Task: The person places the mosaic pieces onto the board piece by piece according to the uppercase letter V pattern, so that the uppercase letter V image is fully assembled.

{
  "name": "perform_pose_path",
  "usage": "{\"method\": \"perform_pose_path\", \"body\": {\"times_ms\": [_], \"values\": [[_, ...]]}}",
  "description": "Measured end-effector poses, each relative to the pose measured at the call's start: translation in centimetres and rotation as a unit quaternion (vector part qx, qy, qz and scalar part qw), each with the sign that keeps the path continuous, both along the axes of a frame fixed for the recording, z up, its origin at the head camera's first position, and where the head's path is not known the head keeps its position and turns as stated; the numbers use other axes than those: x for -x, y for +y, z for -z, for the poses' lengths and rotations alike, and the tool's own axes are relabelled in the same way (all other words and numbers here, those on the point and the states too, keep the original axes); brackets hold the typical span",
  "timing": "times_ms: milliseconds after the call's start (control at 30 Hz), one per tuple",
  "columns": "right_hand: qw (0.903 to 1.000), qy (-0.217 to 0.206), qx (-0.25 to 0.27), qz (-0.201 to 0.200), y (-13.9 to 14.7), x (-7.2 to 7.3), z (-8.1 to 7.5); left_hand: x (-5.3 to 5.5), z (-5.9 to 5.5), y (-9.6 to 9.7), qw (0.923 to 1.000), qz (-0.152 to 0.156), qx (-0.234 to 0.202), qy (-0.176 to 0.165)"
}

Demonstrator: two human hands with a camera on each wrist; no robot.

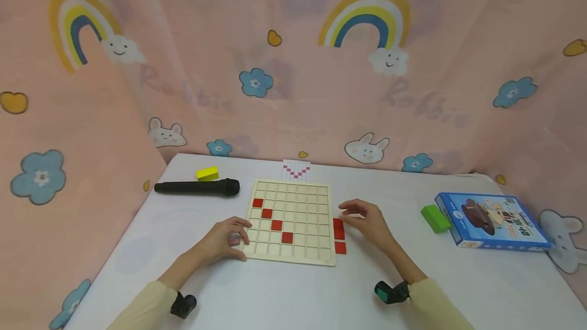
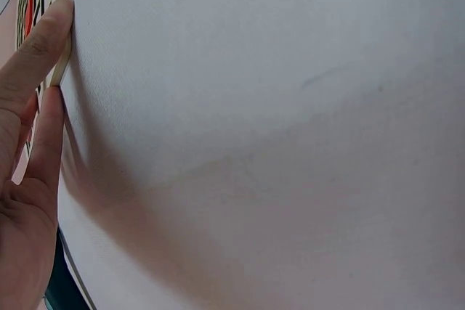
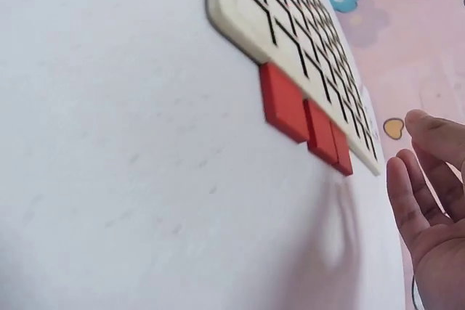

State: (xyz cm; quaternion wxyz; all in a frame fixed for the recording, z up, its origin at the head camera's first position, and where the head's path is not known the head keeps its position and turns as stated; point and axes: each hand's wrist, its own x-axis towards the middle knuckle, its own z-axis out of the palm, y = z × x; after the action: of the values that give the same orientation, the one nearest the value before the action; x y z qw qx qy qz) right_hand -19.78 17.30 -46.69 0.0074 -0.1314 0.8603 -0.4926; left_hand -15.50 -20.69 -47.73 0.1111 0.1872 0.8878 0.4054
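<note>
A pale wooden grid board (image 1: 307, 218) lies on the table, with several red square tiles (image 1: 276, 225) set in its cells in a slanting line. At the board's lower left corner my left hand (image 1: 224, 241) holds its edge, thumb at the bottom and fingers along the side. Three more red tiles (image 3: 285, 103) lie against the board's right edge. Just above and beside them is my right hand (image 1: 367, 220), its fingers loosely bent and apart; nothing shows between them in the right wrist view.
Behind the board is a paper card (image 1: 296, 171) with a red V pattern on a grid. A black microphone (image 1: 197, 188) and a yellow block (image 1: 207, 173) lie at the left. To the right are a green block (image 1: 435, 219) and a blue box (image 1: 495, 220).
</note>
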Motion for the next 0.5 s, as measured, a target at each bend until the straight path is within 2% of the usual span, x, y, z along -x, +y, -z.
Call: {"method": "perform_pose_path", "body": {"times_ms": [133,267,333,500], "values": [[0.9996,-0.014,-0.023,0.005,1.7,-2.1,0.2,0.0,0.1,-0.1,0.9999,0.002,-0.009,-0.007],[0.9984,-0.047,-0.029,-0.010,2.2,-3.8,0.9,0.0,0.0,-0.2,0.9999,0.005,-0.013,-0.005],[0.9976,-0.058,-0.030,-0.021,2.1,-4.4,1.3,0.0,0.1,-0.2,0.9999,0.006,-0.012,0.000],[0.9981,-0.041,-0.026,-0.039,1.7,-5.2,2.1,-0.1,0.1,-0.2,0.9991,0.005,-0.036,-0.020]]}}
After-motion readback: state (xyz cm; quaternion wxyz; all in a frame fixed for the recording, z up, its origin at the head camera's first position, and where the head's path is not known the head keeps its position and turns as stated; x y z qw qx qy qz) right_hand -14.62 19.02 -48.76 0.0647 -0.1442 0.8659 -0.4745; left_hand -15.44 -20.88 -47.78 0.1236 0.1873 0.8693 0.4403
